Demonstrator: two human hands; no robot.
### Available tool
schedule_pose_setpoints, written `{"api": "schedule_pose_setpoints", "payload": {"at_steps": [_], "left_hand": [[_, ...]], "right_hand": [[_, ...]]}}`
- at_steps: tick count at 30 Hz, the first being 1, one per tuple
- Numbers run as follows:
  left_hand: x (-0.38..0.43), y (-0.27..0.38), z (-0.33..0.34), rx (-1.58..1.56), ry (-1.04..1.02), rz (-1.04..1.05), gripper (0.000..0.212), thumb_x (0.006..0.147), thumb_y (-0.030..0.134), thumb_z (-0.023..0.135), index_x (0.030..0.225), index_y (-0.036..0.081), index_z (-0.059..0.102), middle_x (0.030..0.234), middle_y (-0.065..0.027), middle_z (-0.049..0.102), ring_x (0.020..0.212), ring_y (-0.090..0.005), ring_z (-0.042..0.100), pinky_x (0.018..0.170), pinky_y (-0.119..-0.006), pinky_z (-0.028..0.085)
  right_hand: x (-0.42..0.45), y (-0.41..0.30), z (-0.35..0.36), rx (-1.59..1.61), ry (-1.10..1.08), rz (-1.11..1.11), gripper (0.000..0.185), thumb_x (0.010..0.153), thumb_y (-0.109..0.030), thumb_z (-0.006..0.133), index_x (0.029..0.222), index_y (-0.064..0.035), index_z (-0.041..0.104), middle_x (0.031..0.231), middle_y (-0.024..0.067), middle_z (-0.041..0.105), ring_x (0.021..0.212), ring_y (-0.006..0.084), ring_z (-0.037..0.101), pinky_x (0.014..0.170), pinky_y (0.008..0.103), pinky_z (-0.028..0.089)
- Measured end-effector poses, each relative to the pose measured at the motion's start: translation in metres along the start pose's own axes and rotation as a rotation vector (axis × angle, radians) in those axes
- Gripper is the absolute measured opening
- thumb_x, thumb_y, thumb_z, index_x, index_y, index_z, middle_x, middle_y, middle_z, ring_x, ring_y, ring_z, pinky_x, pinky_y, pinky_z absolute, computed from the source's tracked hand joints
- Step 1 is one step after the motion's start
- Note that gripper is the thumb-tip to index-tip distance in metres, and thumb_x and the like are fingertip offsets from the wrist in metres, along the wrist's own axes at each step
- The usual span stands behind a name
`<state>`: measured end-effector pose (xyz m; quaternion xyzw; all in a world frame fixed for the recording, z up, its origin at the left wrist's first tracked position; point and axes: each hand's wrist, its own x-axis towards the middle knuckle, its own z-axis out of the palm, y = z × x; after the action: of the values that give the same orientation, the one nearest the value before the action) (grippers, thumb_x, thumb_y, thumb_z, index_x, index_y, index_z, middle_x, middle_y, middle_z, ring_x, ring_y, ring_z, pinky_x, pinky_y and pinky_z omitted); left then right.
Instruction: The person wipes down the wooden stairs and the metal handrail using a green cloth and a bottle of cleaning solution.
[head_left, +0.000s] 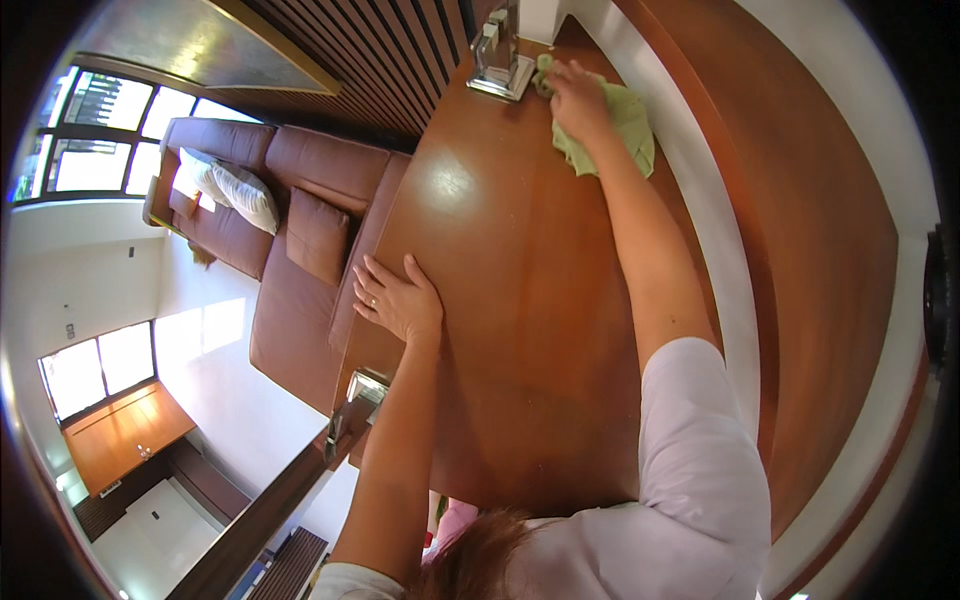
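My right hand (581, 101) grips part of a light green cloth (634, 127) at the far end of a brown, glossy wooden stair tread (517, 300). The rest of the cloth spreads out flat beneath and beside the hand, against the white riser. Close to the hand, on its left, stands a shiny metal post base (499, 79). My left hand (397, 300) lies palm down on the tread's left edge, fingers apart and holding nothing. Small pale specks dot the wood.
A white riser (705, 187) and a higher wooden step (795, 225) curve along the right. Beside my left forearm is another metal post (366, 390), with a dark rail (255, 517) below. Past the left edge, lower down, sits a brown sofa (300, 315) with cushions.
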<state>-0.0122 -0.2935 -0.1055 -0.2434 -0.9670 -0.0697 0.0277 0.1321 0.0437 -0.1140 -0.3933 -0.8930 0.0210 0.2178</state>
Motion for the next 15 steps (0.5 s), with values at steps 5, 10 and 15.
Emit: {"api": "schedule_pose_setpoints", "payload": {"at_steps": [5,10,15], "left_hand": [[0.001,-0.005,0.003,-0.045,-0.016,-0.025,0.060,0.095,0.044,0.034,0.141,0.006,0.027,0.144,-0.0179,0.028,0.133,-0.0347,0.025,0.109,-0.052,0.013],[0.003,-0.010,0.000,-0.042,0.001,-0.027,0.058,0.095,0.042,0.036,0.140,0.006,0.028,0.144,-0.0173,0.028,0.133,-0.0348,0.025,0.109,-0.053,0.014],[0.000,-0.005,0.003,-0.046,0.029,-0.011,0.059,0.094,0.042,0.037,0.140,0.005,0.028,0.144,-0.0173,0.027,0.132,-0.0357,0.025,0.108,-0.054,0.015]], "right_hand": [[-0.141,-0.117,-0.022,0.467,-0.062,-0.077,0.037,0.073,0.002,0.047,0.107,-0.0002,0.060,0.115,0.0239,0.055,0.116,0.0391,0.046,0.099,0.0482,0.033],[-0.236,-0.190,-0.108,0.779,-0.458,-0.116,0.029,0.085,-0.004,0.043,0.109,-0.0013,0.059,0.115,0.0163,0.057,0.111,0.0325,0.049,0.097,0.0427,0.035],[-0.158,-0.083,-0.075,0.489,0.142,0.086,0.041,0.080,0.000,0.044,0.119,-0.0027,0.054,0.121,0.0155,0.055,0.118,0.0332,0.045,0.101,0.0428,0.033]]}}
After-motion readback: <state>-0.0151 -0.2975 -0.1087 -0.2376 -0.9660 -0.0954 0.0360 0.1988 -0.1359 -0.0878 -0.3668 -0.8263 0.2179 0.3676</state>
